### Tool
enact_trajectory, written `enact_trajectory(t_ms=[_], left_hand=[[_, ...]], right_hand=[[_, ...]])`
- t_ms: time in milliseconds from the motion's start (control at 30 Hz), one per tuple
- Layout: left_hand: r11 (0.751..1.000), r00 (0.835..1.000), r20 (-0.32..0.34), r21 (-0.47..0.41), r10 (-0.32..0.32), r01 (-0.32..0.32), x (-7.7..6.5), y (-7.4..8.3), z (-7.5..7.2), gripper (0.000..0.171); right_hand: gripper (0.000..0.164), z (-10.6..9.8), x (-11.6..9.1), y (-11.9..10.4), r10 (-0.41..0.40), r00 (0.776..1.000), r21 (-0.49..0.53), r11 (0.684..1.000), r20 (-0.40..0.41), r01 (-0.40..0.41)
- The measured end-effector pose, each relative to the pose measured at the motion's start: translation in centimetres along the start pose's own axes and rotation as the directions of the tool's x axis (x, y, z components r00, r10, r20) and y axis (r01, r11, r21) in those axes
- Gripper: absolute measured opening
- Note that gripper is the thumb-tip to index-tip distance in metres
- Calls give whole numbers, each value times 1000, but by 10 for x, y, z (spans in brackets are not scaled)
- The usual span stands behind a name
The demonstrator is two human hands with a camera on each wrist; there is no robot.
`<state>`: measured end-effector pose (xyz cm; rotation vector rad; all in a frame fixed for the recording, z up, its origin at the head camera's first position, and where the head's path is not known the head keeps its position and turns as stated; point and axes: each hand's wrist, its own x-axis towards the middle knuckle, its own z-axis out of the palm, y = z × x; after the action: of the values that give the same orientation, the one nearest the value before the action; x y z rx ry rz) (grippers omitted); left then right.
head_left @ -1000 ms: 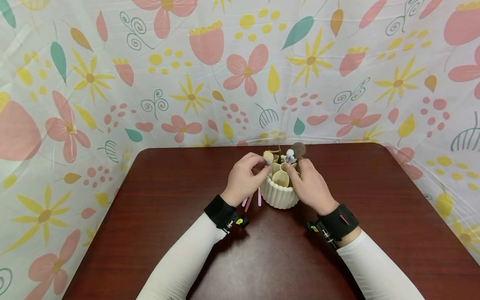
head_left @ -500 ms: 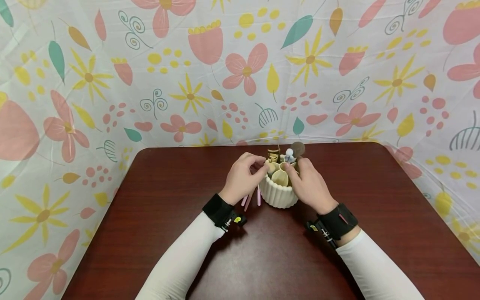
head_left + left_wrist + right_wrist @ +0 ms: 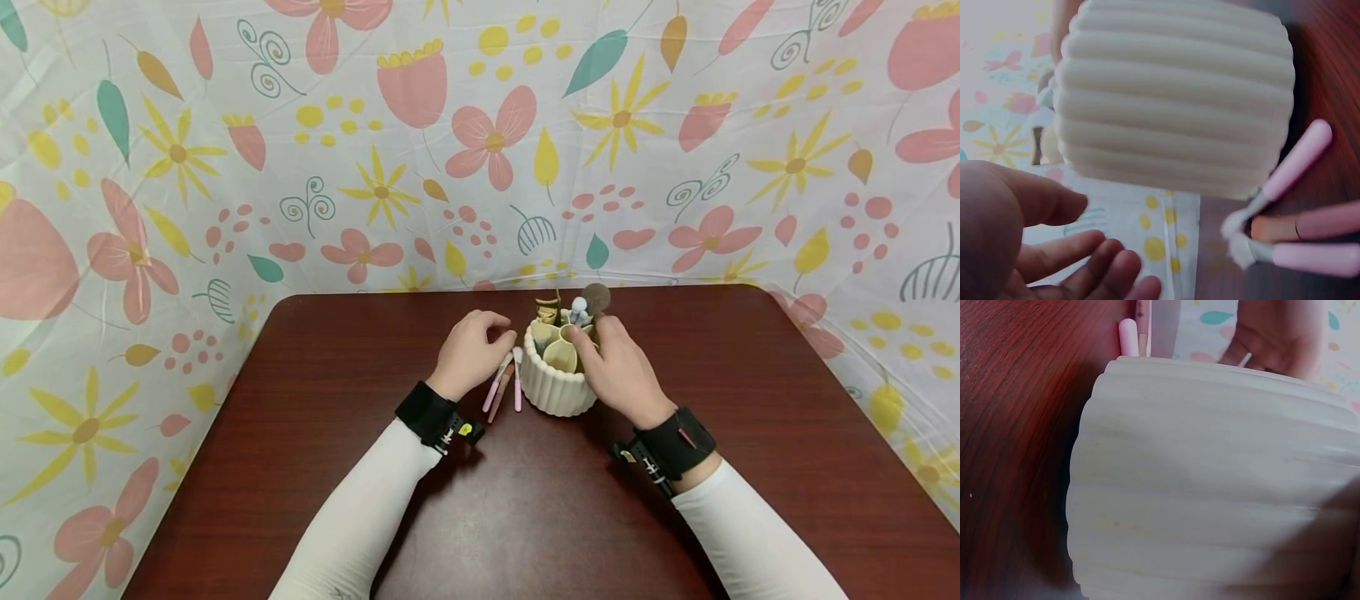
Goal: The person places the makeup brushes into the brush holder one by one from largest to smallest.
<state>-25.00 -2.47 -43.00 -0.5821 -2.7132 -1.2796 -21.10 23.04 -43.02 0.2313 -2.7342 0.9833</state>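
A cream ribbed pot with round compartments stands upright on the table. My right hand grips its right rim, thumb on the inner side; in the right wrist view the pot's wall hides most of that hand. My left hand is just left of the pot, and in the left wrist view its fingers are loosely spread with nothing between them. Beside the pot lie a pink-handled makeup brush, another pink one and a rose-brown one. A brush sits in the left compartment.
Toward the back, the pot also bears a gold item, small pale blue-white balls and a round grey-brown disc. The dark red wooden table meets a floral cloth at its back edge.
My left hand lowered a makeup brush with pale bristles into the pot's left compartment, let go and drew back to the left, uncovering the brushes on the table. My right hand stayed put.
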Motion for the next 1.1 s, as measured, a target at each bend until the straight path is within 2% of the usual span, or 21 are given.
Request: enact_trajectory(t_ms=[267,467,633,700,867,1100], left_hand=[[983,990,97,162,-98,81,5,-12,0,32],[974,972,203,214,-117,72,5,-18,0,16],[966,959,257,252,-119,52,5,-22,3,49],[959,955,268,278,-129,52,5,-22,4,55],[950,946,286,306,-153,61,3,-21,4,60],[946,946,288,318,-151,54,1,-21,5,64]], right_hand=[[59,-1,0,-1,2,1000,3,1000,0,-2],[58,-1,0,-1,7,1000,-2,1000,2,-7],[58,-1,0,0,6,1000,-3,1000,4,-6],[59,-1,0,0,7,1000,-2,1000,6,-7],[61,-1,0,-1,11,1000,2,1000,11,-11],[61,0,0,-1,11,1000,2,1000,7,-11]])
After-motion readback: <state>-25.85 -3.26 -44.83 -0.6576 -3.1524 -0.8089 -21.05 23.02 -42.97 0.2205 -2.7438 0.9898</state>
